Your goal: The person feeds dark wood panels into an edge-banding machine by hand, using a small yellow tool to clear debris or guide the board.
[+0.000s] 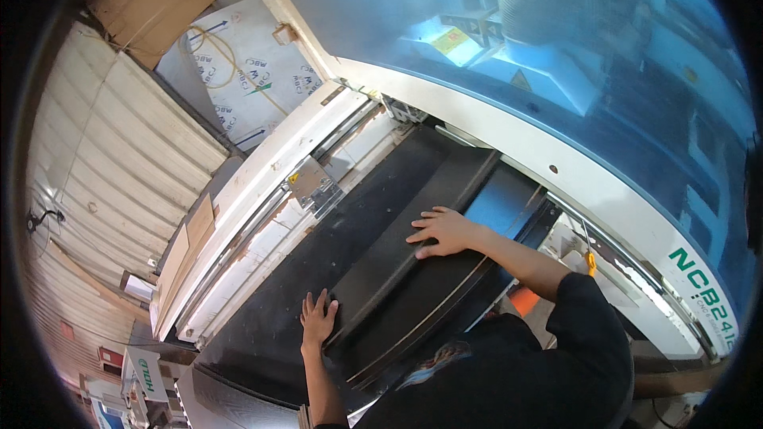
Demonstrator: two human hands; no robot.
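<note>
A long dark panel (373,258) lies slantwise across the bed of a large white machine, its far end running under the machine's tinted cover. My left hand (319,320) rests palm down on the panel's near part, fingers spread. Farther up and to the right, my right hand (445,233) also lies flat near the panel's long right edge, fingers apart. Neither hand grips anything. Right of that edge, a lower dark surface (421,302) shows a thin curved line along it, partly hidden by my right forearm and shirt.
Above stands the blue-tinted cover (620,103) with a white frame (477,139). A metal plate (316,188) sits on the rail left of the panel. A yellow-handled tool (590,262) is at the right. Corrugated sheeting (119,127) fills the left; a printed sheet (254,63) stands behind.
</note>
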